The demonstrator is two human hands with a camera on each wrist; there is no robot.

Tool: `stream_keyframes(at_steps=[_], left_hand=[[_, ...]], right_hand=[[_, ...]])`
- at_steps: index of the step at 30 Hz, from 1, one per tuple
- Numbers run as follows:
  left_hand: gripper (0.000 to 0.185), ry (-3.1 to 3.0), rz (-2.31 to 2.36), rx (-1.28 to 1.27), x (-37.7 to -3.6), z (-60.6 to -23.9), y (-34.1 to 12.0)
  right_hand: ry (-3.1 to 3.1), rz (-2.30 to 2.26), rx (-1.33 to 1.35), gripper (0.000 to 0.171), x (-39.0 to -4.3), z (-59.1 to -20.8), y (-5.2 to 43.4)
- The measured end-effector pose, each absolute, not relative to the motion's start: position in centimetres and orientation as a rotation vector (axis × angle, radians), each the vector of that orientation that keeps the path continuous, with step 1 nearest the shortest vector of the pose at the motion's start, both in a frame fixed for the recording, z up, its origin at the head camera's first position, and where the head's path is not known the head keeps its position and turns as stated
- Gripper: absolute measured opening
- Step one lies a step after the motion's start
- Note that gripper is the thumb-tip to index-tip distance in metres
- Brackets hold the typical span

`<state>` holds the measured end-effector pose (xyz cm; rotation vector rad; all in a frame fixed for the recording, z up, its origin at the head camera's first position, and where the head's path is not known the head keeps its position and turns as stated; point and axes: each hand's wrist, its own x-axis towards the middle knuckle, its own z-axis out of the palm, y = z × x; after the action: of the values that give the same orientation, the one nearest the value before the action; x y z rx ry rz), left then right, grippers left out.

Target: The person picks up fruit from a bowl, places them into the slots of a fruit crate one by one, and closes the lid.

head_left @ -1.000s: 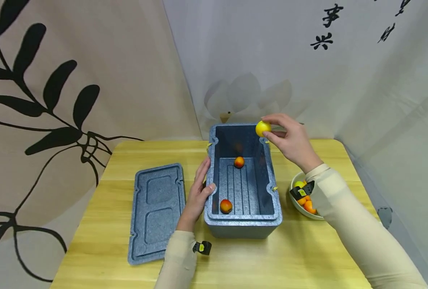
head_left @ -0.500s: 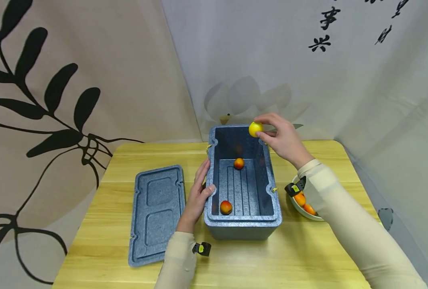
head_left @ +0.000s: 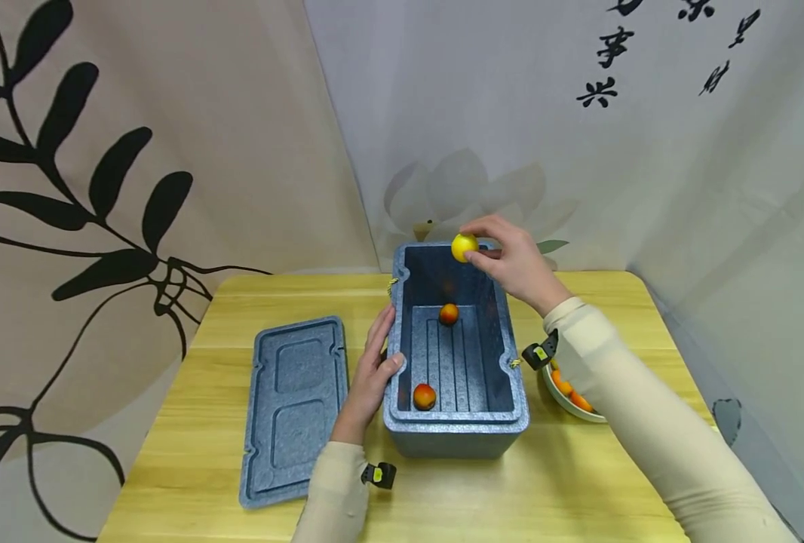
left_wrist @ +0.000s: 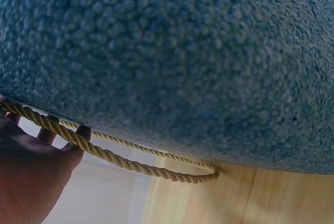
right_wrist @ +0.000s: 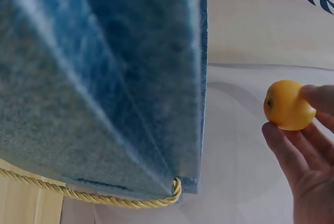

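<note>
My right hand (head_left: 516,264) pinches a small round yellow fruit (head_left: 464,247) between thumb and fingertips. It is over the far end of an uncovered blue-grey foam box (head_left: 452,445). The right wrist view shows a dark spot on one end of the fruit (right_wrist: 287,104). My left hand (head_left: 369,377) rests against the box's left side, its thumb at the notch in the rim. In the left wrist view its fingers lie by a gold rope handle (left_wrist: 141,167). Inside the box, one red-orange fruit (head_left: 449,314) lies toward the back and another (head_left: 425,397) in the near left corner.
The matching foam lid (head_left: 296,411) lies flat on the wooden table (head_left: 185,452), left of the box. To the right, partly under my right forearm, stands a pale bowl (head_left: 572,411) of orange and yellow fruit. A printed cloth (head_left: 239,136) hangs behind the table.
My right hand has carried the yellow fruit leftward, from the box's far right corner to over its far end. My left hand has stayed against the box. The head view has tilted slightly upward.
</note>
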<state>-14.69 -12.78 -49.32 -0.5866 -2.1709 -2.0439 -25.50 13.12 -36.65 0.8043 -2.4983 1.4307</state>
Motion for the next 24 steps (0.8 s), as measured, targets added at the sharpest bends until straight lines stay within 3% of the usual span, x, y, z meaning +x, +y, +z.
stream_keyframes(at_steps=[24], left_hand=[[0.067,-2.168,-2.006,-0.621,-14.76,-49.56,-12.79]], right_hand=[[-2.529,1.348,0.892,0.034,-26.15,-37.4,12.13]])
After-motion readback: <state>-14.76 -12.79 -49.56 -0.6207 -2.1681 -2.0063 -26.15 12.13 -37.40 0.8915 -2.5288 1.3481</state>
